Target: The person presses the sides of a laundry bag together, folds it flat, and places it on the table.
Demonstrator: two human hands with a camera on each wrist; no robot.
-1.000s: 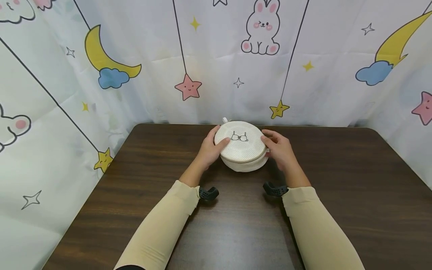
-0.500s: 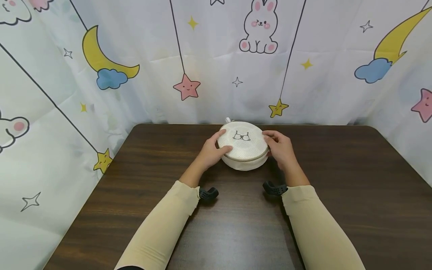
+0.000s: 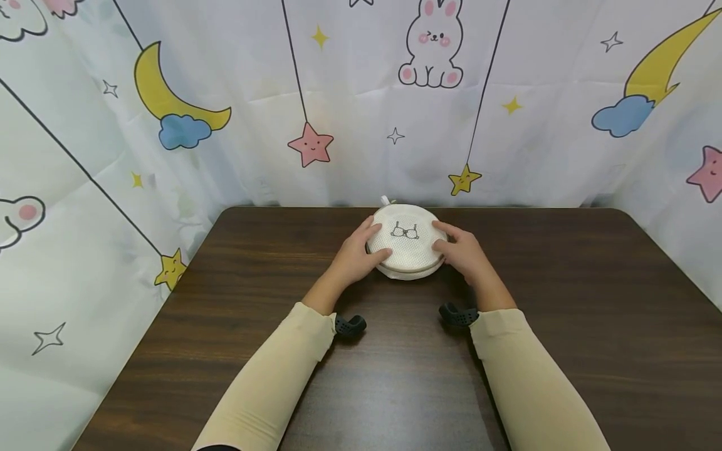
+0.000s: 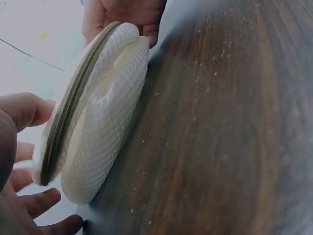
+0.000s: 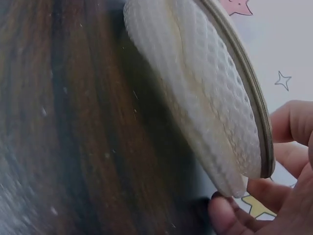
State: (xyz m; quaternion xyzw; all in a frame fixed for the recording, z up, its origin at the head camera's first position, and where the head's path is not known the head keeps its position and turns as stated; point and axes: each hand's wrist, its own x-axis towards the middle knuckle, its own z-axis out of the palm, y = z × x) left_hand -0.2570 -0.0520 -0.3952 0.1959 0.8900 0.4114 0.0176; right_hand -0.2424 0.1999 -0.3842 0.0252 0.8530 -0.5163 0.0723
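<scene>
A round white mesh laundry bag [image 3: 407,247] with a bra drawn on its top lies near the table's back edge. My left hand [image 3: 355,250] holds its left side, thumb over the rim and fingers along the side. On the right side my right hand [image 3: 464,254] holds the bag, with thumb and index finger on the top. In the left wrist view the side of the mesh bag [image 4: 105,112] is creased below a beige zip [image 4: 68,107]. Several fingers of the right hand [image 5: 288,191] reach round the lower edge in the right wrist view. The inside is hidden.
The bag stands on a dark wooden table [image 3: 395,363]. Behind it hangs a white curtain [image 3: 361,169] printed with moons, stars and a rabbit. A dark wrist mount [image 3: 351,326] sits at the left cuff, another dark mount [image 3: 458,315] at the right.
The bag has become flatter and shifted slightly right. My left hand has slid a little right and its thumb lower along the rim; the right thumb and index finger have moved onto the top.
</scene>
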